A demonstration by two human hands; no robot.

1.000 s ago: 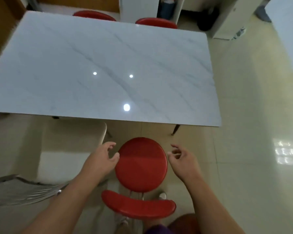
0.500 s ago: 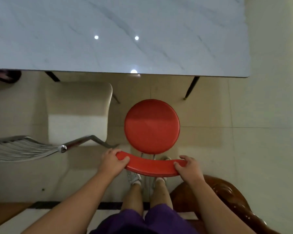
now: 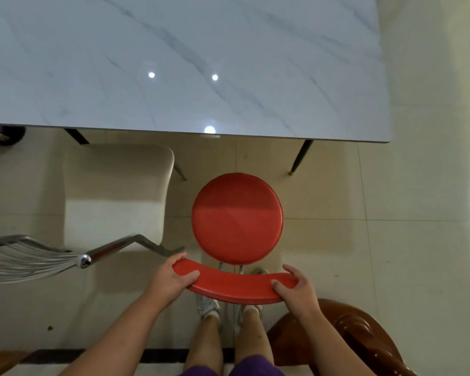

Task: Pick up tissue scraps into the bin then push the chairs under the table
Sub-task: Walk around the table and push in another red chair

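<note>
Red chair (image 3: 237, 218) short of table (image 3: 174, 63), backrest (image 3: 234, 287) ends gripped by left hand (image 3: 171, 280) and right hand (image 3: 296, 290), fingers curled closed

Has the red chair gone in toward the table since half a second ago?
Cannot tell. The camera itself shifted, and the red chair still sits clear of the table edge, both hands gripping its backrest.

Marble table (image 3: 174, 63) cut off at top and left edges. Legs of red chair (image 3: 236, 218) hidden beneath its round seat (only two thin rods showing). Slatted metal chair back (image 3: 25, 256) cropped at left edge. Carved wooden furniture (image 3: 358, 337) cut by bottom edge, kind unclear. Dark object (image 3: 3, 134) under table corner indistinct. Shoes (image 3: 209, 305) partly hidden behind backrest.
</note>
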